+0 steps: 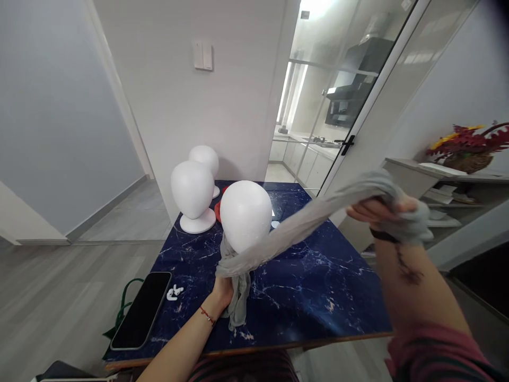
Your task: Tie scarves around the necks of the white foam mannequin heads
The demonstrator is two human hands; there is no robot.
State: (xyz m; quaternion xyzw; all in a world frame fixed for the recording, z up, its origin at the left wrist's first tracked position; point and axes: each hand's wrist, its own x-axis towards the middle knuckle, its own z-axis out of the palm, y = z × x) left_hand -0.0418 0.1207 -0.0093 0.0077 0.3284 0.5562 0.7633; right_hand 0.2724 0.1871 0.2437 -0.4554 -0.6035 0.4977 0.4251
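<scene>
A grey scarf (290, 225) is pulled taut across the front of a white foam mannequin head (245, 212), slanting up to the right. My left hand (223, 291) is closed on the scarf low at the head's neck, and a loose end hangs below it over the table. Raised at the far right, my right hand (379, 209) is wrapped round the other stretch of the scarf, with some cloth bunched past the wrist. Part of the cloth also shows behind the head's left side. The head's stand is hidden by scarf and hand.
Two more foam heads (193, 190) stand at the back left of the dark blue marbled table (310, 286). Something red (218, 211) lies behind the nearest head. A phone (142, 310) and white earbuds (174, 292) lie at the left edge. Shelving (445, 196) stands at right.
</scene>
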